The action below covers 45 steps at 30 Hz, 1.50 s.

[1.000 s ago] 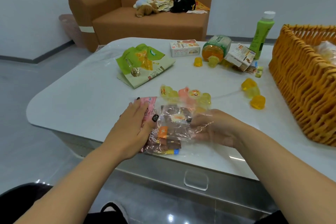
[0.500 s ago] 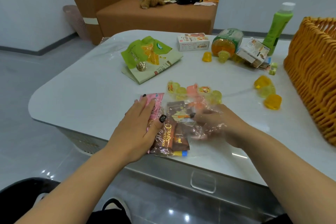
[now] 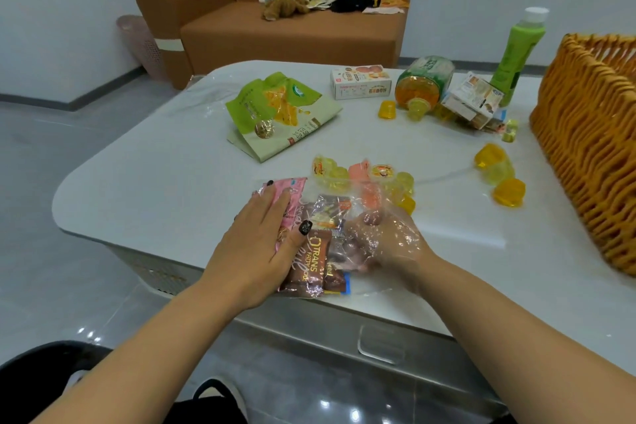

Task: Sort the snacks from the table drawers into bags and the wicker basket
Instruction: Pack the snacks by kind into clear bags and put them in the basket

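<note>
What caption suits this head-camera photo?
Left hand steadies snack packets while right hand reaches inside clear bag.

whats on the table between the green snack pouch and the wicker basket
In the head view, between the green snack pouch and the orange wicker basket lie loose yellow and orange jelly cups on the white table.

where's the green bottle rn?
Head view, far right of the table: the green bottle stands upright behind the small snack boxes, just left of the wicker basket.

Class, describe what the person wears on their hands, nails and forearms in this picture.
Both forearms are bare, with no sleeves, watch or bracelets showing. The left hand has dark polished nails, the thumbnail bearing a small pale mark. The right hand shows through clear, wrinkled plastic film.
</note>
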{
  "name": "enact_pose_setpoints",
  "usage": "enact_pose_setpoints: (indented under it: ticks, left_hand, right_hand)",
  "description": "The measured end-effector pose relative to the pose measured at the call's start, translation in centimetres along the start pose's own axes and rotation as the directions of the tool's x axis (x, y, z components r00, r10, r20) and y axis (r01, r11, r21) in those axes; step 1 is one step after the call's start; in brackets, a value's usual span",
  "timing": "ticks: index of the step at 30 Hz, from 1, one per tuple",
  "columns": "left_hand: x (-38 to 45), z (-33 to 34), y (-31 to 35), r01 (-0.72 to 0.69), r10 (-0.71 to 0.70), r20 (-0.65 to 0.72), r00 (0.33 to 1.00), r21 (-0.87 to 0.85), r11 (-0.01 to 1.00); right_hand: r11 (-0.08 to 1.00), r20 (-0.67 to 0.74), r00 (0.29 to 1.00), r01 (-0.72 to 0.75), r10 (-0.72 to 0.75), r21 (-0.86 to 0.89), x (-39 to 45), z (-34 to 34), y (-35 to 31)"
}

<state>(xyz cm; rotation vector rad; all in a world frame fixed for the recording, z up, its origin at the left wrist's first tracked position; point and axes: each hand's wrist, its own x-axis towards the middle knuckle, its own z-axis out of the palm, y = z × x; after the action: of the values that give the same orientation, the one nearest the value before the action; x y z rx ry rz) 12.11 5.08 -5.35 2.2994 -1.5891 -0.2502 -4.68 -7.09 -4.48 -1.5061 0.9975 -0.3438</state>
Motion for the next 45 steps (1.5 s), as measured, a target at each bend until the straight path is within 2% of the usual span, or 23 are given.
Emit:
enact_pose_setpoints:
  ticks: [3,6,8,10,11,13,18,24,28,31,34,37,40,42,45]
  left_hand:
    - [0.0,0.0,0.0,0.002,-0.002,0.004,1.000,0.012,1.000]
    - [-0.1,-0.1,0.4,0.003,-0.003,0.007,1.000,0.032,0.999]
    - [-0.1,-0.4,0.8,0.007,-0.007,0.013,1.000,0.039,0.999]
    - [-0.1,-0.8,1.2,0.026,-0.028,0.036,0.999,0.054,0.998]
    - [-0.1,-1.0,1.5,0.037,-0.040,0.047,0.998,0.063,0.997]
    - [0.0,-1.3,1.7,0.049,-0.055,0.077,0.996,0.077,0.996]
    - [0.1,-1.9,1.9,0.078,-0.088,0.118,0.989,0.090,0.993]
    - [0.4,-3.0,4.5,0.030,-0.030,0.064,0.997,0.009,1.000]
    - [1.2,-3.7,7.9,-0.033,0.039,0.094,0.995,-0.062,0.998]
    - [2.1,-4.4,10.6,-0.089,0.099,0.130,0.987,-0.081,0.993]
    - [3.4,-4.9,12.1,-0.114,0.132,0.112,0.985,-0.153,0.982]
    - [5.1,-4.7,12.4,-0.115,0.131,0.106,0.986,-0.151,0.982]
    - [6.7,-4.4,12.0,-0.092,0.109,0.131,0.985,-0.123,0.988]
    - [7.6,-4.1,11.6,-0.083,0.100,0.149,0.984,-0.120,0.989]
    - [8.6,-3.9,10.5,-0.042,0.058,0.162,0.985,-0.099,0.994]
  right_hand:
    - [0.995,-0.103,0.994,0.053,-0.045,0.081,0.2,0.6,0.2]
    - [0.989,-0.206,0.970,0.116,-0.132,-0.086,0.3,1.0,0.2]
    - [0.980,-0.122,0.980,0.136,-0.155,-0.148,0.4,1.0,-0.1]
    - [0.948,-0.015,0.989,0.137,-0.147,-0.289,0.6,0.6,-0.5]
    - [0.928,-0.013,0.987,0.148,-0.162,-0.343,0.8,0.3,-0.6]
    - [0.936,-0.033,0.984,0.154,-0.173,-0.315,0.8,-0.4,-0.8]
    - [0.959,-0.003,1.000,0.026,-0.028,-0.281,-0.5,-3.3,-1.1]
    - [0.954,-0.189,0.982,-0.041,-0.017,-0.298,-1.6,-7.2,-1.4]
    - [0.924,-0.304,0.939,0.034,-0.160,-0.380,-1.3,-9.0,-2.2]
    - [0.960,-0.414,0.891,0.074,-0.185,-0.269,0.1,-10.6,-2.6]
    - [0.964,-0.558,0.801,0.089,-0.219,-0.250,2.3,-12.4,-2.7]
    - [0.953,-0.661,0.710,0.049,-0.244,-0.298,4.6,-13.8,-2.9]
    - [0.910,-0.684,0.658,0.004,-0.315,-0.416,7.9,-15.3,-3.4]
    - [0.884,-0.688,0.648,-0.049,-0.326,-0.465,10.6,-16.7,-4.0]
    - [0.865,-0.716,0.666,-0.216,-0.210,-0.454,14.3,-19.3,-4.5]
